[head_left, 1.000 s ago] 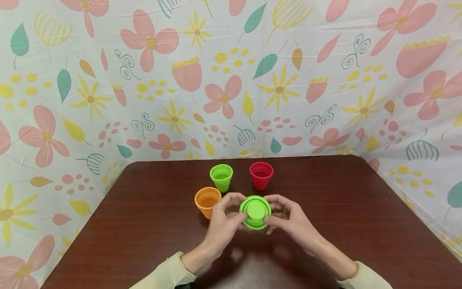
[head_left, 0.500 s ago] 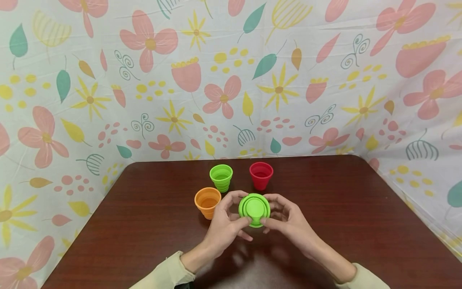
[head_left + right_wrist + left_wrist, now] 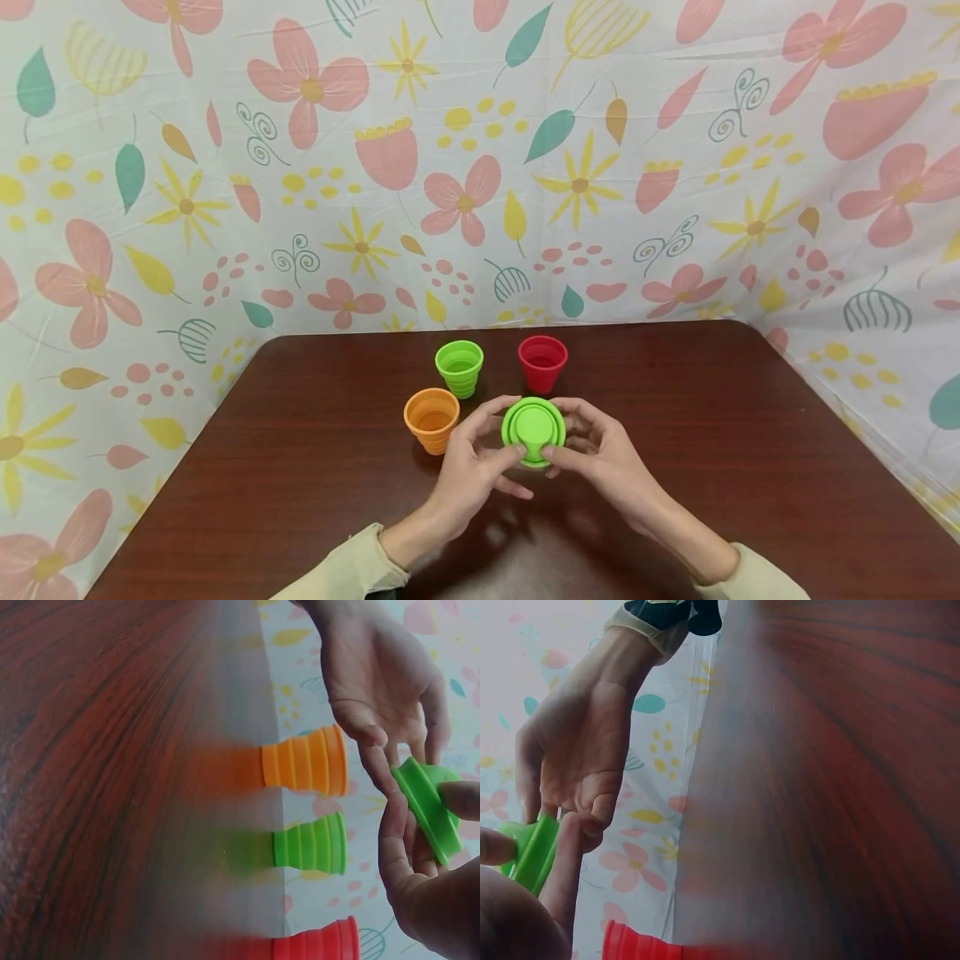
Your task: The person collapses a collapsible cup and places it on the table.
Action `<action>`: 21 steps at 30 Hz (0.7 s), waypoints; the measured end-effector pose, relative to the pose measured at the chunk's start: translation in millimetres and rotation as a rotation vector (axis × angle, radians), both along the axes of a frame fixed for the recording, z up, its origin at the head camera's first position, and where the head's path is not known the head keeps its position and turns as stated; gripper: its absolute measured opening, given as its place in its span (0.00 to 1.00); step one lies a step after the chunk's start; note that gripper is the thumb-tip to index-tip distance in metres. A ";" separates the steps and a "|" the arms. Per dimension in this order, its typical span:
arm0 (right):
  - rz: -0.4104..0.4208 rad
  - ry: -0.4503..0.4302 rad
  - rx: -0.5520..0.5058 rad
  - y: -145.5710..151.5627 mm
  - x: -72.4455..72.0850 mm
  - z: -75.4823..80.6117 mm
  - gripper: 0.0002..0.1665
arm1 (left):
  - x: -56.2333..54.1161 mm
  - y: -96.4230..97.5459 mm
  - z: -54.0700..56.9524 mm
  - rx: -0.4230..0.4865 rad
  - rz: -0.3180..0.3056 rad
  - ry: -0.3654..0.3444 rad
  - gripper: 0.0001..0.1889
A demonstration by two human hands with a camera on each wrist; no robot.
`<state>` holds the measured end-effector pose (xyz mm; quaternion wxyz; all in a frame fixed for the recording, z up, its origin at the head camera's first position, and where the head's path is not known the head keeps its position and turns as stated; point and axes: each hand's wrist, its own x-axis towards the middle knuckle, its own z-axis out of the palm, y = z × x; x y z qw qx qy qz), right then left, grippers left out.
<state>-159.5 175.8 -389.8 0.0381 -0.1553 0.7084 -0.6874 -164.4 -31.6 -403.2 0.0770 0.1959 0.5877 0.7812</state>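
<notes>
Between both hands, above the table, is a green collapsible cup point(image 3: 534, 423), largely folded flat, its base facing the head camera. My left hand point(image 3: 471, 471) pinches its left side and my right hand point(image 3: 613, 458) its right, both thumbs on the lower part of the base. One left finger sticks out beneath the cup. In the left wrist view, the folded rings of the held cup point(image 3: 536, 859) show edge-on. The right wrist view shows its rim point(image 3: 424, 810) with fingers along it; the far fingers are partly hidden.
An orange cup point(image 3: 432, 422) stands just left of the hands. Behind it is another green cup point(image 3: 460, 369), with a red cup point(image 3: 542, 365) to its right. All three stand upright and expanded on the dark wooden table point(image 3: 720, 417). A flowered cloth point(image 3: 465, 125) hangs behind.
The held green cup has risen slightly, and both thumbs have come closer together low on its base. A left finger now extends below it. The three standing cups have stayed put.
</notes>
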 end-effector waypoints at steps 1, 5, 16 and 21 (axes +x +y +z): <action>-0.001 -0.002 0.004 0.0 -0.1 -0.4 0.32 | -0.1 0.3 -0.3 0.000 0.007 0.009 0.32; 0.003 -0.005 0.004 0.0 -0.4 -1.3 0.32 | -0.2 2.0 -1.0 0.003 0.040 0.043 0.32; -0.026 0.027 0.009 -4.5 -0.4 -3.5 0.32 | -0.9 7.9 -2.2 0.005 0.115 0.037 0.31; -0.056 0.025 0.029 -7.0 -0.3 -3.0 0.32 | -0.2 10.8 -1.6 -0.012 0.140 0.024 0.30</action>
